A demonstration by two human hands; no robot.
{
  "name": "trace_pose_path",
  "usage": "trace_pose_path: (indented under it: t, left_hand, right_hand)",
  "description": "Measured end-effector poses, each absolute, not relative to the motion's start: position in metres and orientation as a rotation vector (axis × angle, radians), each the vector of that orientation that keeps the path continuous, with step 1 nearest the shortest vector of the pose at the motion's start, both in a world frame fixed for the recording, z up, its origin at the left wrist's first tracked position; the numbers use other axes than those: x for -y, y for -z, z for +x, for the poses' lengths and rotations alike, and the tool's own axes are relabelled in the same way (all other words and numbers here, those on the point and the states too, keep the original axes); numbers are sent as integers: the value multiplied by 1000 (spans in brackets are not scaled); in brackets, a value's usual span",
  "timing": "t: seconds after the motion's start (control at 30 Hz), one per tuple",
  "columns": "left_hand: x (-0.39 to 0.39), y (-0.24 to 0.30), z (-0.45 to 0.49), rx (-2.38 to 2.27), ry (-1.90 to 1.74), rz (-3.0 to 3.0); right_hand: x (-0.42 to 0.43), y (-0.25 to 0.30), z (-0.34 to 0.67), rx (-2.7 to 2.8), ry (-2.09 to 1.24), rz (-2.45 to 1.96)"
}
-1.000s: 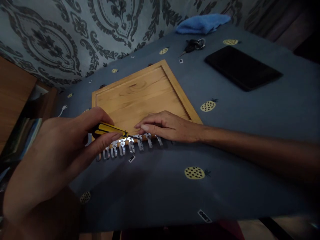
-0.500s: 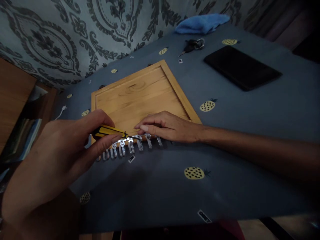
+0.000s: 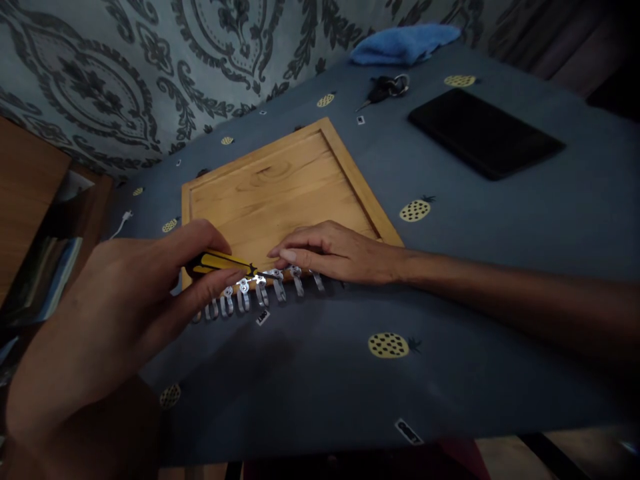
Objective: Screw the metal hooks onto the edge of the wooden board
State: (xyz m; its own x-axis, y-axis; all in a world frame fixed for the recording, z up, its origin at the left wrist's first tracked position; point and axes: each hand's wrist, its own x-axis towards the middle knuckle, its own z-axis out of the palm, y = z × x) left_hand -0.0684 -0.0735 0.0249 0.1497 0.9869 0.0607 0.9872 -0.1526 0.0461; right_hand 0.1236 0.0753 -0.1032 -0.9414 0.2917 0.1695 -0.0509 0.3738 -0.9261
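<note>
Pinching yellow screwdriver [image 3: 220, 262], left hand [image 3: 127, 293]

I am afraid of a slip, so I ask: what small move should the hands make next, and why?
Perhaps the left hand should first seat the screwdriver squarely: it reaches the metal hooks at a slant, and I cannot tell whether its tip is engaged. The right hand rests on the wooden board, perhaps steadying it.
</note>
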Motion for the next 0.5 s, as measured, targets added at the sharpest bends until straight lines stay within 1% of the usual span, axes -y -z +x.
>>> trace_pose_path:
  t: [0.27,0.5]
  left_hand:
    - [70,-26,-57,1954,160,-2420]
    - [71,-24,-57,1987,124,-2385]
  right_hand:
    - [-76,102,124,2329,-1626,-215]
    - [-76,104,124,2321,-1613,-209]
